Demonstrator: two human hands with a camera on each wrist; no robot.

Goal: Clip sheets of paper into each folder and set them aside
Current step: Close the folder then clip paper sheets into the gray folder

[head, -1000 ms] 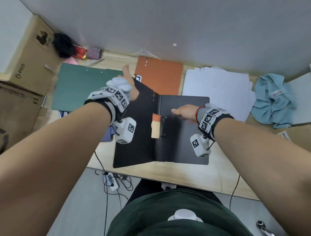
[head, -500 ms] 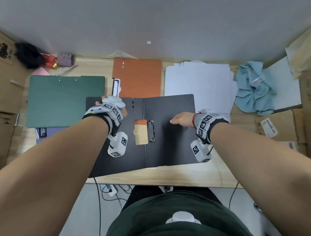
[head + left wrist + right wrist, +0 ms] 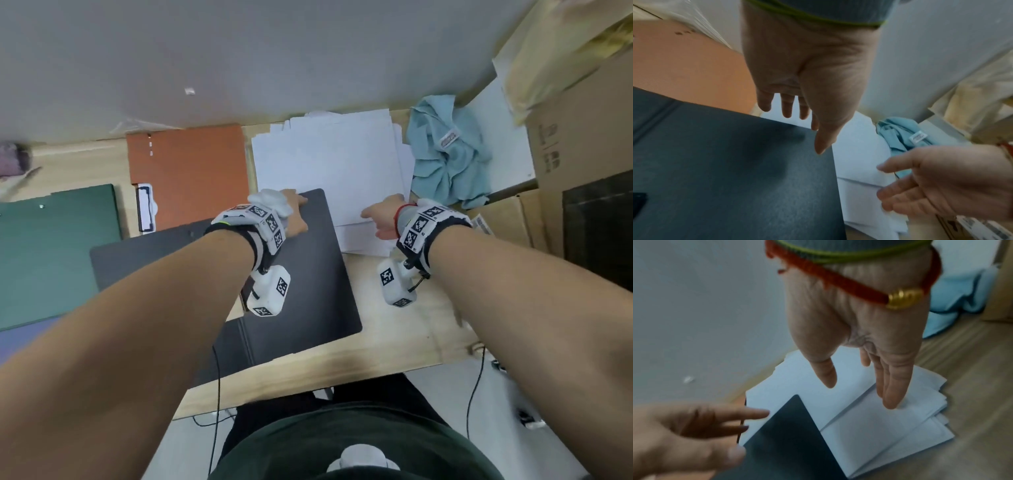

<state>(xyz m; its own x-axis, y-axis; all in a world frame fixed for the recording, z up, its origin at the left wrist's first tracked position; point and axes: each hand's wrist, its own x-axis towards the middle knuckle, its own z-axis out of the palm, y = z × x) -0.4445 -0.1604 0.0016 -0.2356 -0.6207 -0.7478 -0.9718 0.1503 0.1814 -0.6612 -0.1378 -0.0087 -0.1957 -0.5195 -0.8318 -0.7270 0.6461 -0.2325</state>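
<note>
A black folder [image 3: 308,281] lies open and flat on the wooden table; my left forearm and wrist camera hide its clip. My left hand [image 3: 294,216] is over the far right corner of the folder's right panel, fingers straight [image 3: 787,110], holding nothing. Whether it touches the panel I cannot tell. A loose stack of white paper [image 3: 329,164] lies just right of and behind the folder. My right hand [image 3: 376,219] reaches over the stack's near edge, fingers straight, with fingertips [image 3: 890,402] down on the top sheets [image 3: 869,426].
An orange folder [image 3: 191,171] with a white clip [image 3: 145,209] lies behind the black one, and a green folder [image 3: 51,246] lies at the left. A blue cloth [image 3: 445,161] and cardboard boxes [image 3: 582,144] stand at the right. A wall runs close behind the table.
The folder's left cover went from raised to flat. My left hand moved from that cover to the right panel's far corner. My right hand left the folder and reached the paper stack.
</note>
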